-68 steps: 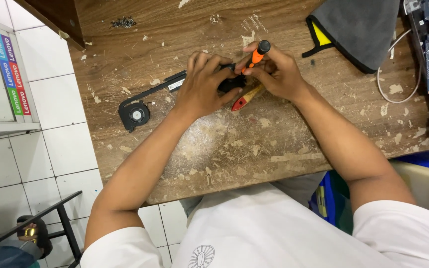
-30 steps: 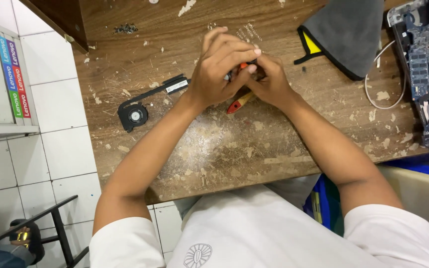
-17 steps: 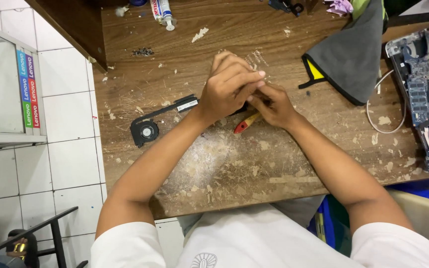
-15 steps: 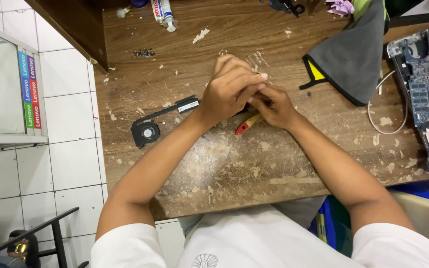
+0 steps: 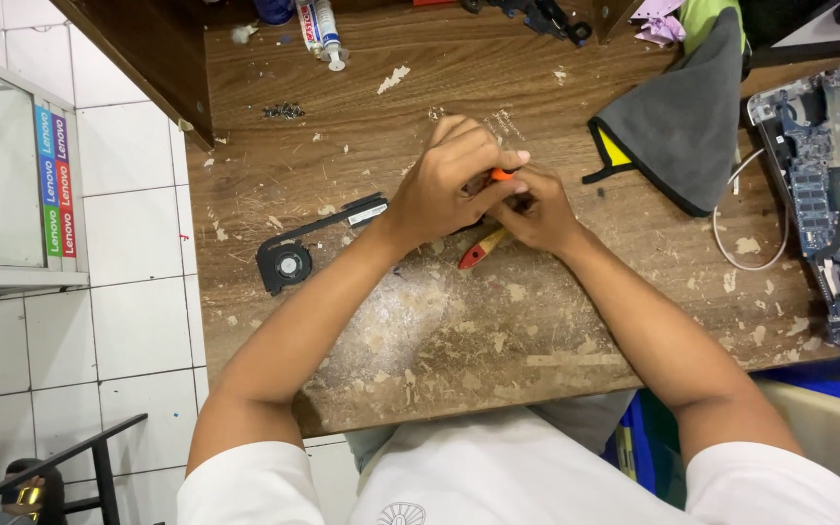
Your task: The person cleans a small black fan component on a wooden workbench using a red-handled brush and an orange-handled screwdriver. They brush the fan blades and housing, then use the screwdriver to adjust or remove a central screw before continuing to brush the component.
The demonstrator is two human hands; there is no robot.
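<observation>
My left hand and my right hand are pressed together over the middle of a worn wooden table. Both close on an orange-handled screwdriver, of which only a short orange piece shows between the fingers. Its tip and whatever lies under it are hidden by the hands. A brush with a red and yellow handle lies on the table just under my hands. A black laptop fan with its heat pipe lies to the left, the pipe's end close to my left wrist.
A grey cloth with a yellow edge lies at the right, and beyond it an opened laptop board and a white cable loop. Small screws and a glue tube sit at the back left. White tiled floor lies beyond the table's left edge.
My left hand has left the fan's heat pipe and curled over the screwdriver beside my right hand. The view has shifted, showing more of the table's far side.
</observation>
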